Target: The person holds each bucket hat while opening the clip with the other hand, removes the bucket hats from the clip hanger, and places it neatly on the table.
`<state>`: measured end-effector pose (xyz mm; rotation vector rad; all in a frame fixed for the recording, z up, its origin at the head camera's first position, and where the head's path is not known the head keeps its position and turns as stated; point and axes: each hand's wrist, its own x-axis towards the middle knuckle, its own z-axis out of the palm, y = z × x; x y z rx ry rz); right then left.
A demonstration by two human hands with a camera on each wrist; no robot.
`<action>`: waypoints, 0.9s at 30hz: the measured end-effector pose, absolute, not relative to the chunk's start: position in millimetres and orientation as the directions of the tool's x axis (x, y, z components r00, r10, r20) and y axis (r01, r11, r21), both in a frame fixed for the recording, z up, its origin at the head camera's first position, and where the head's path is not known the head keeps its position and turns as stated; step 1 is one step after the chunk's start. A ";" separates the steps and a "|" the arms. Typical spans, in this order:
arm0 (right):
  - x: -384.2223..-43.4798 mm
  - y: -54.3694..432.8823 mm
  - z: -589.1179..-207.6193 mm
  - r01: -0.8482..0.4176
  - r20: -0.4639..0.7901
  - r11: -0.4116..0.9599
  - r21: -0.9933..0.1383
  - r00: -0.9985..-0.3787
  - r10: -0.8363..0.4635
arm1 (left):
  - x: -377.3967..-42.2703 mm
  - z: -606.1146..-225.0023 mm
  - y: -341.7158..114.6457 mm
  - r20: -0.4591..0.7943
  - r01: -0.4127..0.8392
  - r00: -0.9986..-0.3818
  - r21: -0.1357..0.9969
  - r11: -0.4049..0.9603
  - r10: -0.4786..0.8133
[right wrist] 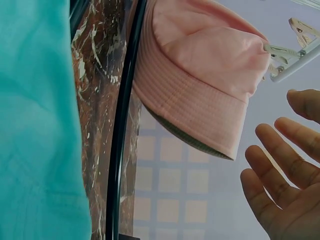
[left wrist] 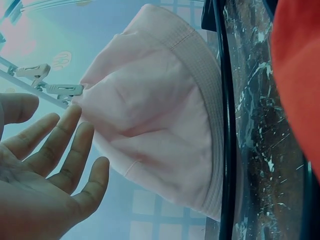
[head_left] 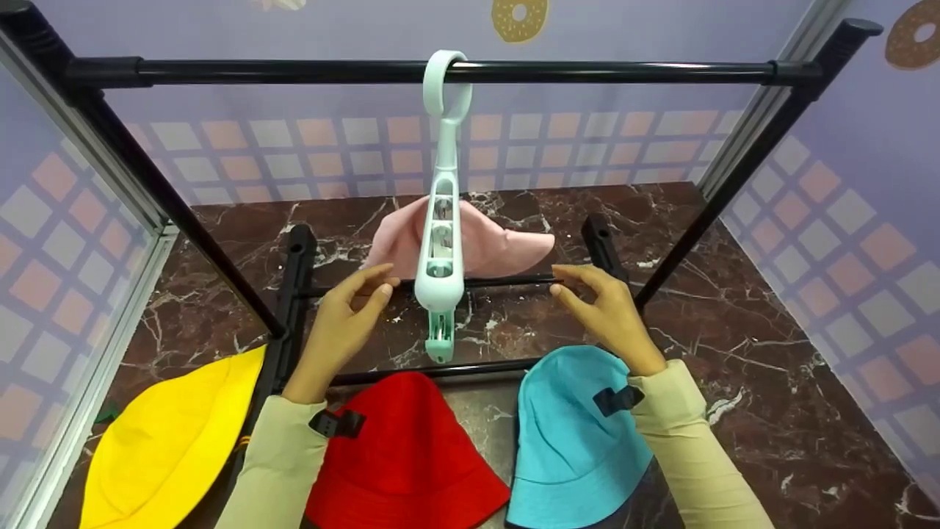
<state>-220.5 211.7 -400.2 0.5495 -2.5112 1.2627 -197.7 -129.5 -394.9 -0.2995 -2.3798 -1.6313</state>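
Note:
A pale mint hanger (head_left: 439, 295) is hooked over the top bar, with clips along its arm. From one clip (left wrist: 64, 89) hangs a pink bucket hat (head_left: 496, 242), caught by its crown; the hanger partly covers it in the head view. My left hand (head_left: 339, 319) is held in the air left of the hanger, fingers relaxed and slightly bent, nothing in them. On the other side my right hand (head_left: 608, 312) hovers likewise, its fingers (right wrist: 275, 165) spread and holding nothing. Both wrist views show the hat just beyond the fingertips.
A black rack, its top bar (head_left: 624, 72) spanning the view, stands on a dark marbled surface (head_left: 764, 411). A yellow hat (head_left: 172, 441), a red hat (head_left: 407, 455) and a turquoise hat (head_left: 573, 441) lie at the near side. Patterned walls (head_left: 646, 139) enclose the surface.

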 end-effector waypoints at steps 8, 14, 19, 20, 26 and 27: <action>-228.8 201.4 -395.0 -0.456 0.433 0.559 -0.693 -0.883 -0.183 | -205.8 -385.4 -131.1 0.345 0.333 -0.938 0.868 0.369 0.037; -234.2 192.8 -390.8 -0.467 0.458 0.581 -0.666 -0.872 -0.176 | -210.9 -377.8 -130.9 0.338 0.323 -0.941 0.869 0.374 0.028; -238.9 184.9 -388.2 -0.488 0.480 0.586 -0.647 -0.858 -0.185 | -216.4 -372.4 -129.9 0.335 0.314 -0.942 0.872 0.374 0.009; -240.2 183.2 -387.8 -0.492 0.483 0.587 -0.643 -0.855 -0.188 | -217.7 -371.5 -129.8 0.334 0.312 -0.942 0.872 0.377 0.006; -247.5 173.9 -385.8 -0.500 0.483 0.587 -0.637 -0.852 -0.202 | -226.4 -369.1 -131.3 0.317 0.284 -0.949 0.862 0.421 -0.008; -248.4 172.6 -385.6 -0.498 0.481 0.584 -0.641 -0.854 -0.200 | -227.6 -368.6 -131.5 0.317 0.284 -0.948 0.861 0.422 -0.007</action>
